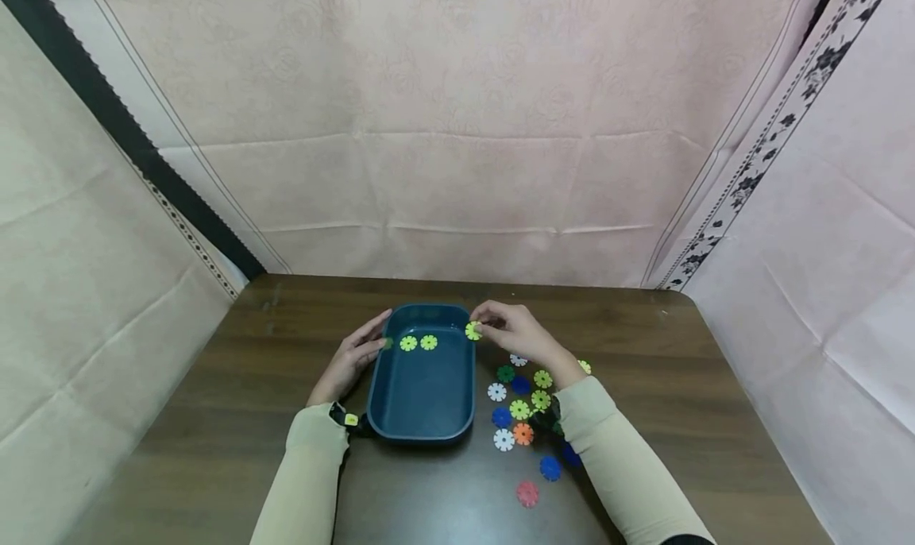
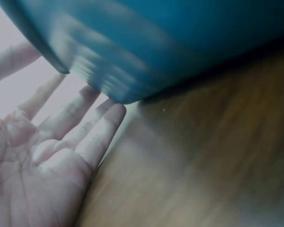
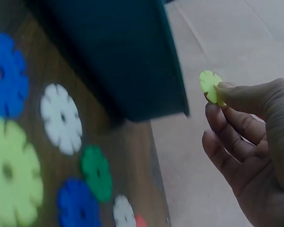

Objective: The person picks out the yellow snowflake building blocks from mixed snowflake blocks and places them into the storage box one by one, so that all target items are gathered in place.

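Observation:
A dark blue rectangular tray [image 1: 423,394] stands on the table with two yellow-green notched discs, one of them this disc [image 1: 429,342], near its far end. Along the tray's left side lies my left hand [image 1: 350,362], its fairly straight fingers [image 2: 102,135] touching the outer wall. Beside the left thumb is a small greenish spot that I cannot make out. My right hand [image 1: 516,332] pinches another yellow-green notched disc [image 3: 210,85] between thumb and fingers, at the tray's right rim. In the right wrist view this disc is raised above the table.
Right of the tray, partly under the right forearm, several notched discs lie loose: white [image 1: 496,392], blue [image 1: 550,468], green [image 1: 505,373], orange [image 1: 523,434], yellow-green [image 1: 519,409] and pink [image 1: 527,493]. Pale cloth [image 1: 457,172] hangs behind the wooden table [image 1: 236,434].

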The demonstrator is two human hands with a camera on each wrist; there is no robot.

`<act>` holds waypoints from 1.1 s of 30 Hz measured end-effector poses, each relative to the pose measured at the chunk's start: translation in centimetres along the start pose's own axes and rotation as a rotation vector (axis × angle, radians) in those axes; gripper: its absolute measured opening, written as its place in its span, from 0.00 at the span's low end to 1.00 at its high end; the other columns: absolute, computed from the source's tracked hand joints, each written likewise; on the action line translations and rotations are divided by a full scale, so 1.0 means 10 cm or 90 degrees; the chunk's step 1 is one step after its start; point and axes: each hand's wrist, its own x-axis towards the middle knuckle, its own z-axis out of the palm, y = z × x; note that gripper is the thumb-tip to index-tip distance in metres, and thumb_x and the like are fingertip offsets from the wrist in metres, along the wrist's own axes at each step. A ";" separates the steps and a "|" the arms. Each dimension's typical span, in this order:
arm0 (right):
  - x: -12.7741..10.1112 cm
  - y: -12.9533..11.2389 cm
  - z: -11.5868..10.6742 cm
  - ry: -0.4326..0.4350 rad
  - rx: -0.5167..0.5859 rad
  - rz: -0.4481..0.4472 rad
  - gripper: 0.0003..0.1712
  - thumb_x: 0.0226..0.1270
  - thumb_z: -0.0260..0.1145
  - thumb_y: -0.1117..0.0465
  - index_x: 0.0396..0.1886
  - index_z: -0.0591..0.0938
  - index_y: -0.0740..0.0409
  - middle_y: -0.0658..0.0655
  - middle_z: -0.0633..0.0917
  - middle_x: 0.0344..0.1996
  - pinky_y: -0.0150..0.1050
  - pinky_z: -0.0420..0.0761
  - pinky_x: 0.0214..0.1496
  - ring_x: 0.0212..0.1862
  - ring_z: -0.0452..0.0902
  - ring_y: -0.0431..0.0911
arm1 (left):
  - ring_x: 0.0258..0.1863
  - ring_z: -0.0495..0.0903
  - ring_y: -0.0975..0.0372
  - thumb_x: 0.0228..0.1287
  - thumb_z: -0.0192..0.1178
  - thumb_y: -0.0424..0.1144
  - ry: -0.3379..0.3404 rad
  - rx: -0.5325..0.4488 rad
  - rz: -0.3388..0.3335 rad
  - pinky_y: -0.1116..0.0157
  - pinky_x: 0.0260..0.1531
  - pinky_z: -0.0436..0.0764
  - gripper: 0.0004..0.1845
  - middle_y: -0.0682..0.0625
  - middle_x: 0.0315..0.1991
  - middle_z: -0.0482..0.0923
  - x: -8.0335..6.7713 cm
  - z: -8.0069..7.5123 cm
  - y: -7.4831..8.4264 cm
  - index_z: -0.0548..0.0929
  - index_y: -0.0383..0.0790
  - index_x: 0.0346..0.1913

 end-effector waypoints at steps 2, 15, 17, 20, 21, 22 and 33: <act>0.08 -0.02 0.07 -0.022 -0.008 -0.017 0.08 0.75 0.63 0.59 0.50 0.84 0.50 0.45 0.86 0.41 0.40 0.82 0.49 0.44 0.82 0.39 | 0.76 0.56 0.55 0.75 0.57 0.42 0.003 -0.004 0.003 0.60 0.65 0.70 0.30 0.53 0.78 0.56 0.00 0.00 0.00 0.64 0.55 0.77; 0.49 -0.14 0.30 -0.146 -0.120 -0.077 0.09 0.75 0.62 0.63 0.50 0.84 0.52 0.47 0.87 0.43 0.33 0.82 0.46 0.43 0.82 0.36 | 0.75 0.59 0.52 0.76 0.55 0.39 0.013 -0.005 -0.013 0.66 0.59 0.74 0.29 0.50 0.77 0.59 -0.01 -0.02 -0.05 0.66 0.56 0.77; 0.54 -0.16 0.31 -0.177 -0.157 -0.082 0.10 0.75 0.61 0.66 0.49 0.85 0.53 0.49 0.87 0.43 0.32 0.81 0.44 0.41 0.81 0.37 | 0.75 0.60 0.52 0.76 0.55 0.39 0.012 -0.007 -0.014 0.66 0.59 0.75 0.29 0.50 0.77 0.59 -0.01 -0.02 -0.05 0.66 0.55 0.77; 0.61 -0.18 0.33 -0.215 -0.219 -0.084 0.11 0.74 0.59 0.68 0.48 0.86 0.57 0.51 0.87 0.43 0.32 0.81 0.42 0.37 0.79 0.39 | 0.75 0.60 0.52 0.76 0.55 0.40 0.011 -0.008 -0.014 0.66 0.59 0.75 0.29 0.51 0.77 0.59 0.00 -0.01 -0.05 0.65 0.55 0.77; 0.62 -0.19 0.34 -0.224 -0.240 -0.083 0.12 0.74 0.59 0.69 0.48 0.86 0.58 0.51 0.87 0.43 0.32 0.80 0.42 0.37 0.79 0.39 | 0.75 0.60 0.52 0.76 0.55 0.40 0.010 -0.009 -0.014 0.66 0.59 0.75 0.29 0.51 0.77 0.58 0.00 -0.01 -0.04 0.65 0.55 0.77; 0.64 -0.20 0.35 -0.232 -0.256 -0.079 0.12 0.74 0.59 0.69 0.48 0.87 0.58 0.51 0.87 0.43 0.32 0.80 0.43 0.38 0.78 0.39 | 0.75 0.60 0.52 0.76 0.55 0.40 0.010 -0.008 -0.013 0.67 0.59 0.75 0.29 0.51 0.78 0.58 0.00 0.00 -0.03 0.65 0.56 0.77; 0.71 -0.24 0.40 -0.307 -0.292 -0.023 0.15 0.71 0.59 0.71 0.49 0.87 0.57 0.49 0.85 0.40 0.32 0.79 0.41 0.35 0.76 0.40 | 0.76 0.56 0.53 0.76 0.54 0.39 0.001 -0.004 -0.001 0.66 0.61 0.72 0.30 0.51 0.78 0.56 0.00 0.02 0.01 0.63 0.54 0.78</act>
